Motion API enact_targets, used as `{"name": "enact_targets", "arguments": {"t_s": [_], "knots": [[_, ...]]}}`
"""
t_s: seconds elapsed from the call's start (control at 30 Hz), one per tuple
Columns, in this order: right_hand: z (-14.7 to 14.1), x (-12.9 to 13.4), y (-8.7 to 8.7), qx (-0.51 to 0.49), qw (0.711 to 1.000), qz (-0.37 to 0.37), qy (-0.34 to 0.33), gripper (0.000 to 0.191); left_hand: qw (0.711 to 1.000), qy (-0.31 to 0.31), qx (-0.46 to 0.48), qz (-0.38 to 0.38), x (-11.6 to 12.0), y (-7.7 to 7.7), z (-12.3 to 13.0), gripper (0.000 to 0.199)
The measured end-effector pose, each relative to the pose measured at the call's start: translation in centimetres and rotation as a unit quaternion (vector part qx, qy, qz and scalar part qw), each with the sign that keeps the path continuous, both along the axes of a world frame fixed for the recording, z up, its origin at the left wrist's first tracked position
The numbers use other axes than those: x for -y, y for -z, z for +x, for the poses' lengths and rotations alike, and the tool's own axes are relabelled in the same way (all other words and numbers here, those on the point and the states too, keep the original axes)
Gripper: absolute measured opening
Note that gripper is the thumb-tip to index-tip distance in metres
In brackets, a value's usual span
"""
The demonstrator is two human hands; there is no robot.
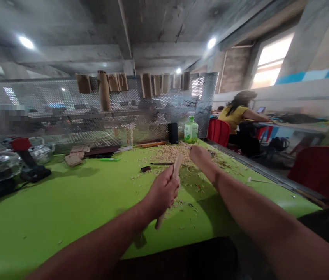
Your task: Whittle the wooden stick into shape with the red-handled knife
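Note:
My left hand (162,191) is wrapped round a pale wooden stick (177,165), which slants upward with its lower end poking out below the fist. Farther forward and to the right, my right hand (201,156) is closed above a pile of wood shavings (170,152). A small greyish tip shows at its far side, but what it grips I cannot make out. Between the hands and the back panel lie a thin dark pen-like tool (162,163) and a small dark block (145,169). The two hands are apart.
Along the perforated panel (123,128) stand a green-capped bottle (191,130) and a black box-like object (173,133). A red and black power tool (25,157) stands left on the green table (94,206). A person in yellow (234,116) sits at right, near red chairs (219,132).

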State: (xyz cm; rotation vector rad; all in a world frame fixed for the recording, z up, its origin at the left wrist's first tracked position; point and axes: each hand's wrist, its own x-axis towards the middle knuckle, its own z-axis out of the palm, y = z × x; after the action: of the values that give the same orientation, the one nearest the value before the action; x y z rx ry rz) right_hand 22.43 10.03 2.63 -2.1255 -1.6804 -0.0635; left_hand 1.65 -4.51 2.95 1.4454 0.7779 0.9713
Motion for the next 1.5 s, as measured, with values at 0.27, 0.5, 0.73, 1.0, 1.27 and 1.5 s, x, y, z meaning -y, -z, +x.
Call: {"name": "enact_targets", "arguments": {"t_s": [0.27, 0.5, 0.73, 1.0, 1.27, 1.5], "knots": [[-2.9, -0.4, 0.9, -0.135, 0.981, 0.096, -0.105, 0.036, 0.987, -0.126, 0.095, -0.039, -4.3, 0.6, -2.2, 0.029], [-4.4, 0.0, 2.4, -0.418, 0.85, 0.117, -0.299, 0.035, 0.979, -0.106, 0.174, -0.027, -4.6, 0.0, -2.5, 0.026], [-5.3, 1.4, 1.9, -0.564, 0.721, 0.056, -0.398, 0.04, 0.981, -0.095, 0.165, -0.021, -5.1, 0.8, -2.3, 0.035], [-6.3, 2.7, 1.7, -0.6, 0.645, 0.02, -0.472, 0.046, 0.991, -0.124, 0.039, 0.009, -5.0, 1.4, -1.6, 0.029], [-6.4, 2.9, 1.7, -0.614, 0.659, -0.002, -0.435, 0.043, 1.0, -0.014, 0.013, 0.001, -4.6, 1.3, -1.8, 0.018], [-6.5, 3.0, 1.4, -0.321, 0.868, 0.122, -0.359, 0.036, 0.998, -0.057, 0.015, 0.024, -4.9, 1.0, -2.1, 0.006]]}}
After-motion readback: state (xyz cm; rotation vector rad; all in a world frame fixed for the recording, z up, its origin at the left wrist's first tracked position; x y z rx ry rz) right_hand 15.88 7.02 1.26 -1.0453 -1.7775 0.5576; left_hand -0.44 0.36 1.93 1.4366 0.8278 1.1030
